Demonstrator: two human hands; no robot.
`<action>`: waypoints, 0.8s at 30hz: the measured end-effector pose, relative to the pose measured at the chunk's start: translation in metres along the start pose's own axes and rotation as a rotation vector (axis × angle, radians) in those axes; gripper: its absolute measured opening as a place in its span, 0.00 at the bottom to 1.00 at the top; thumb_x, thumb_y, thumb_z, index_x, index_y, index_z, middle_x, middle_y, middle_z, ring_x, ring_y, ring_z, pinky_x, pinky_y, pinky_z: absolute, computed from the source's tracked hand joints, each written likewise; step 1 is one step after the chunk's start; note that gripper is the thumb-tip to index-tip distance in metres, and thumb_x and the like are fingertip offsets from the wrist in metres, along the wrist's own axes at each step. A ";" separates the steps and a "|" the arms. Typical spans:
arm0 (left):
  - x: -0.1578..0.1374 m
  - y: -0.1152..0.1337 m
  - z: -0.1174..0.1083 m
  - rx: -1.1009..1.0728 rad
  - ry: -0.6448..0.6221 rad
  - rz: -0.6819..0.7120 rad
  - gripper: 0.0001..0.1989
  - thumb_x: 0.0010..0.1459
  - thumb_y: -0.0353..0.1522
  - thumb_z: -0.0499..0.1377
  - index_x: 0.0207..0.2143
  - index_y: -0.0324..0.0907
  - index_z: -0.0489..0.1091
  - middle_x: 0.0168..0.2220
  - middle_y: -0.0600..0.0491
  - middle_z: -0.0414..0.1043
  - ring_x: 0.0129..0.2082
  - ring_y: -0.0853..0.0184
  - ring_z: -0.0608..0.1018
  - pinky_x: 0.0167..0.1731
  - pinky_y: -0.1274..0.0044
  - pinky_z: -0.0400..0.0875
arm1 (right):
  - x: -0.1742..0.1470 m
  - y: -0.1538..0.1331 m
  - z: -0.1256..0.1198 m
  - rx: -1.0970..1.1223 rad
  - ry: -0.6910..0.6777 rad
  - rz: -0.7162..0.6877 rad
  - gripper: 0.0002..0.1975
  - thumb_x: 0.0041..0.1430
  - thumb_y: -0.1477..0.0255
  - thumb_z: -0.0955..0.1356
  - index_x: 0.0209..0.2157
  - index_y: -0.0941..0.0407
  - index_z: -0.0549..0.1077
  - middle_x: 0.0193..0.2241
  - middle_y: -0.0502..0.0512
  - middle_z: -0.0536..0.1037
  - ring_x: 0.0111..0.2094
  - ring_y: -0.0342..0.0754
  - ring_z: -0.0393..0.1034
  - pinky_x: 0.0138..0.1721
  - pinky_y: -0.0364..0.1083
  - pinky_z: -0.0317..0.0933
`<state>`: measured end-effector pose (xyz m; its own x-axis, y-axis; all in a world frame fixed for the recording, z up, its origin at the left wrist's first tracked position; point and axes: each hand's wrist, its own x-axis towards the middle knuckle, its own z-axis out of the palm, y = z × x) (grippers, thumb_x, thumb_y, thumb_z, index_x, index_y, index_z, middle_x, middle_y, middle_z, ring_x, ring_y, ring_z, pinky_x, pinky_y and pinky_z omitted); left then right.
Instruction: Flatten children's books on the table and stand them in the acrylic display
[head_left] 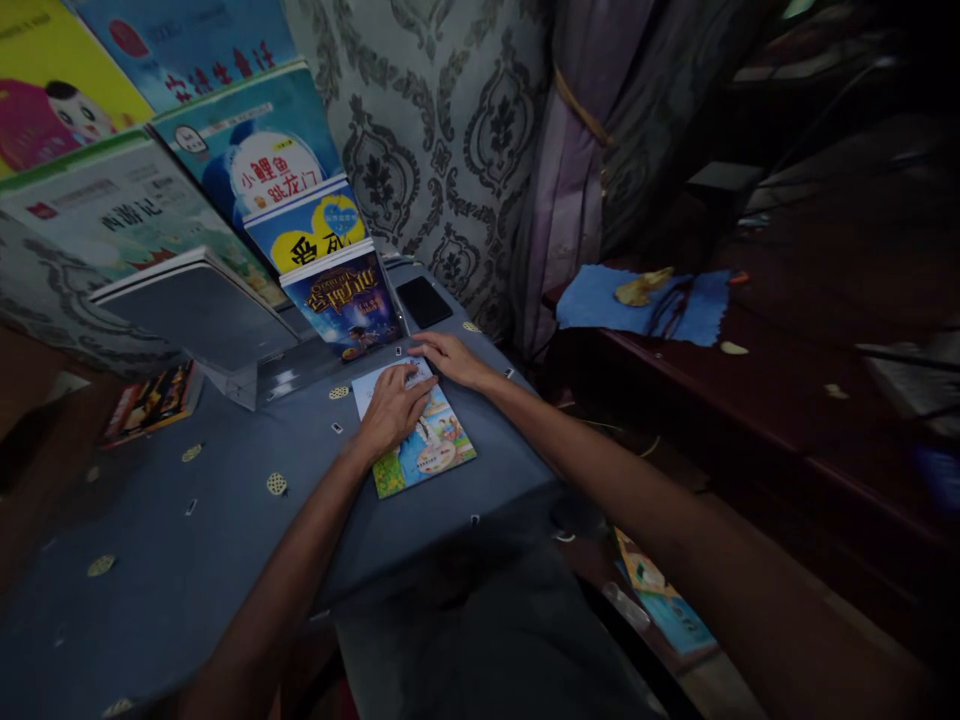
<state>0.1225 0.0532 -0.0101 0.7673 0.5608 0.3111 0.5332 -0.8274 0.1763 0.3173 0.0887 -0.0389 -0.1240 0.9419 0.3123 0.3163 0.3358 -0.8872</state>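
Note:
A closed picture book (439, 445) with a light blue, green and yellow illustrated cover lies flat on the table in front of me. My left hand (394, 408) rests on its upper left half, fingers stretched over the cover. At the book's far right corner is my right hand (450, 358), palm down with its fingers extended to the left; it appears to touch the corner or the table beside it. Neither hand grips anything that I can see. Just beyond the hands stands a dark blue book (349, 300) at the front of a rack.
Several more books, such as a yellow-and-blue one (307, 228), stand in tiers behind. A black phone (424, 302) lies near the curtain (450, 130). At left a grey panel (199, 310) stands beside an orange-and-black book (150, 400). A blue cloth (600, 310) covers part of a dark red bench.

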 end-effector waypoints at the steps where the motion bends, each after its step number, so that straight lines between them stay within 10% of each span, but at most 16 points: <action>1: -0.002 0.004 -0.001 -0.021 -0.010 0.017 0.20 0.70 0.37 0.49 0.58 0.46 0.72 0.55 0.42 0.64 0.57 0.54 0.65 0.59 0.60 0.62 | 0.000 -0.001 0.000 -0.007 -0.001 0.001 0.19 0.68 0.74 0.61 0.58 0.58 0.71 0.48 0.60 0.82 0.52 0.51 0.77 0.56 0.53 0.67; 24: -0.038 0.057 -0.025 -0.243 -0.243 0.226 0.19 0.69 0.37 0.51 0.59 0.56 0.71 0.62 0.47 0.64 0.63 0.55 0.63 0.63 0.56 0.59 | -0.003 -0.003 0.001 -0.068 0.002 -0.009 0.19 0.67 0.76 0.61 0.57 0.60 0.70 0.47 0.59 0.83 0.51 0.50 0.76 0.54 0.51 0.67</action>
<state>0.1145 -0.0159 0.0118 0.9328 0.3309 0.1427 0.2643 -0.8974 0.3532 0.3155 0.0843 -0.0373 -0.1253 0.9386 0.3214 0.3780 0.3447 -0.8593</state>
